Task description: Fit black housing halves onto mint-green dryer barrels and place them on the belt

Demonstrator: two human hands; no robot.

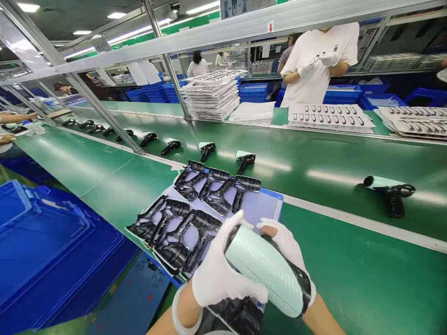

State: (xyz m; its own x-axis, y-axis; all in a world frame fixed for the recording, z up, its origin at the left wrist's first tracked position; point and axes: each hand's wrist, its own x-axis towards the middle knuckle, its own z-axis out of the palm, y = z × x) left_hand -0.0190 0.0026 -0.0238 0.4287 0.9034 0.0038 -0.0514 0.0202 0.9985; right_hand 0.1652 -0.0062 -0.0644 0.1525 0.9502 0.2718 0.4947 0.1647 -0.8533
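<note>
Over green workbench (349, 279), with mint-and-black casing (265, 265) clasped between gloved left hand (216, 274) and right hand (288, 244), grip evenly along both sides — best, probably, to stay clear of black shells (176, 253) lying left of the grip.

Casing (264, 270) in plastic, finely ribbed-looking with soft sheen, edged in glossy black; gloves (216, 274) of matt white cloth; half-shells (206, 219) in glossy black plastic; bench (356, 279) smooth and reflective; rail (223, 31) in satin metal; crates (38, 251) in smooth, shiny blue plastic
</note>
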